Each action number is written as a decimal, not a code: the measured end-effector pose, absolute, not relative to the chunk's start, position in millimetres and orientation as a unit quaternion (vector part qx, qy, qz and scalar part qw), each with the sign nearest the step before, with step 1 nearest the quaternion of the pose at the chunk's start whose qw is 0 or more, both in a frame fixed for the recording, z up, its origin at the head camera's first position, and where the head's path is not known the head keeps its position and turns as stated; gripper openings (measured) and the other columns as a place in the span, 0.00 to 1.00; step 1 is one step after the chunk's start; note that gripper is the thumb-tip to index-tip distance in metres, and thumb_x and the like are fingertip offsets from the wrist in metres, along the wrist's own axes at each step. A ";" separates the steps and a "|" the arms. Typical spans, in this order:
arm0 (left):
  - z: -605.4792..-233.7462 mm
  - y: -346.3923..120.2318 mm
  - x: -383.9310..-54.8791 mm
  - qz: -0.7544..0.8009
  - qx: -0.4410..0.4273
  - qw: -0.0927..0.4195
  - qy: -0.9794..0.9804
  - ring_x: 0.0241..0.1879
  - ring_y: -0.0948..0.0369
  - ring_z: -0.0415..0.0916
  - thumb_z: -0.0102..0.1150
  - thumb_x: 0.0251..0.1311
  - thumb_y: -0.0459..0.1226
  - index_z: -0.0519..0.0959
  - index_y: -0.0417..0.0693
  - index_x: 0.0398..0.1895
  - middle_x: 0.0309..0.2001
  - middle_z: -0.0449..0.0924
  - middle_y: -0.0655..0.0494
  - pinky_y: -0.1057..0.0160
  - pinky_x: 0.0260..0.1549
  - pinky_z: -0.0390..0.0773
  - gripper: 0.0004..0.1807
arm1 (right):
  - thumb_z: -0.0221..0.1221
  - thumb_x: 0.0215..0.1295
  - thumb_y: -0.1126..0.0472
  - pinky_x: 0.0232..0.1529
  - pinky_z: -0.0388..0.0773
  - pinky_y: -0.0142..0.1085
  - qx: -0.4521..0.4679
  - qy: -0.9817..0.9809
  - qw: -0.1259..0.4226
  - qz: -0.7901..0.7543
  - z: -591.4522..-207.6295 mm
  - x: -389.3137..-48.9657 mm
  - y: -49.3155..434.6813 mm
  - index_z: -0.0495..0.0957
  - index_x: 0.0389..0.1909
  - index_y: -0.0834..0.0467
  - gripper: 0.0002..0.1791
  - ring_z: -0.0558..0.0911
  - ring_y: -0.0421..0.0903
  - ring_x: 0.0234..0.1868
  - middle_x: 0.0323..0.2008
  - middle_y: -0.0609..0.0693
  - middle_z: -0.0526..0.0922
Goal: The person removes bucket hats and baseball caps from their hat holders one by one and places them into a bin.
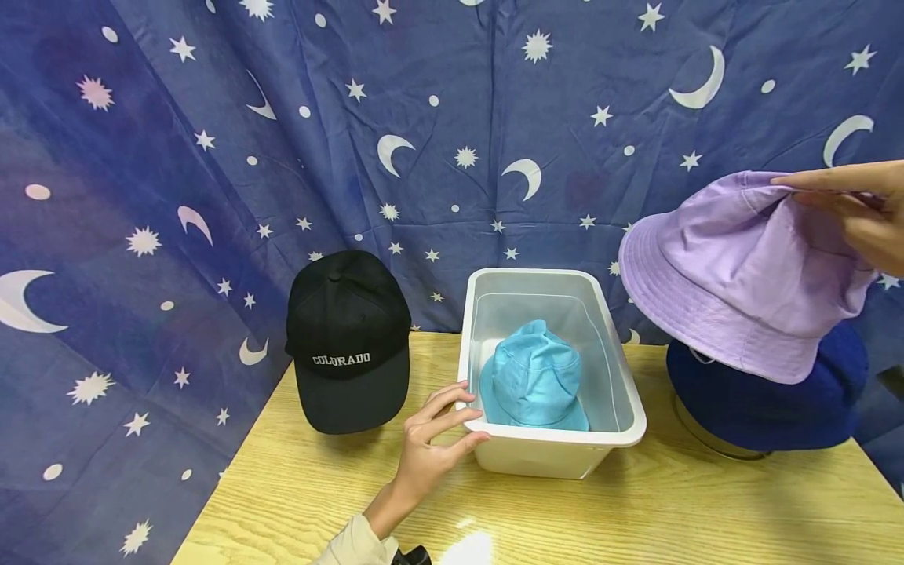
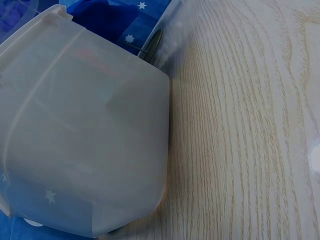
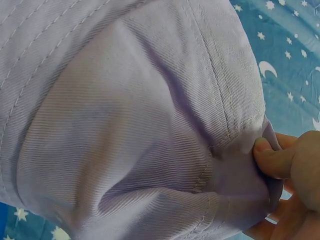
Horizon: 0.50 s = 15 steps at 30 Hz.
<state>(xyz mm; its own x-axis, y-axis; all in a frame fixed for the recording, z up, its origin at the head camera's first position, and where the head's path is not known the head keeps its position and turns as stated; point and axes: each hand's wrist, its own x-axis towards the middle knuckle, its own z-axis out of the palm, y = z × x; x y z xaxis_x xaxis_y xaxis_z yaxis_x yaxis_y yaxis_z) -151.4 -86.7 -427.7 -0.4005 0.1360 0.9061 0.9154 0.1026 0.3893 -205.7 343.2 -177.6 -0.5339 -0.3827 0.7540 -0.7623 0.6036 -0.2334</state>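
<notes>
My right hand pinches the crown of a lilac bucket hat, holding it up in the air at the right with its brim down and to the left. In the right wrist view, the thumb presses into the folded cloth. My left hand touches the near left corner of a translucent white plastic bin, fingers lightly bent over the rim. Inside the bin lies a light-blue bucket hat. The left wrist view shows the bin's side wall, but the hand itself is out of that view.
A black cap lettered COLORADO sits raised at the left of the wooden table. Behind and below the lilac hat, a dark blue hat stands over a thin ring-shaped base. A blue star-and-moon cloth hangs behind.
</notes>
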 end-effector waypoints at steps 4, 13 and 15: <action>-427.8 -86.9 -152.0 -0.533 -0.407 0.365 -0.645 0.52 0.43 0.74 0.74 0.41 0.28 0.83 0.33 0.33 0.42 0.79 0.42 0.51 0.51 0.76 0.13 | 0.43 0.49 0.86 0.15 0.55 0.19 0.289 -0.861 0.351 0.229 -172.3 -199.6 325.6 0.80 0.49 0.68 0.28 0.65 0.24 0.21 0.37 0.13 0.71; -427.9 -86.3 -152.4 -0.531 -0.408 0.370 -0.644 0.52 0.44 0.74 0.74 0.41 0.28 0.84 0.35 0.34 0.42 0.79 0.42 0.52 0.50 0.77 0.14 | 0.55 0.54 0.80 0.08 0.46 0.28 0.254 -0.875 0.372 0.175 -167.7 -193.5 302.4 0.83 0.43 0.65 0.18 0.54 0.29 0.10 0.17 0.21 0.65; -427.8 -86.2 -152.5 -0.531 -0.407 0.370 -0.645 0.52 0.45 0.74 0.74 0.40 0.28 0.84 0.35 0.34 0.42 0.79 0.43 0.52 0.50 0.77 0.14 | 0.57 0.53 0.79 0.08 0.47 0.27 0.254 -0.876 0.375 0.166 -167.6 -193.8 299.9 0.84 0.42 0.64 0.17 0.55 0.28 0.10 0.16 0.23 0.65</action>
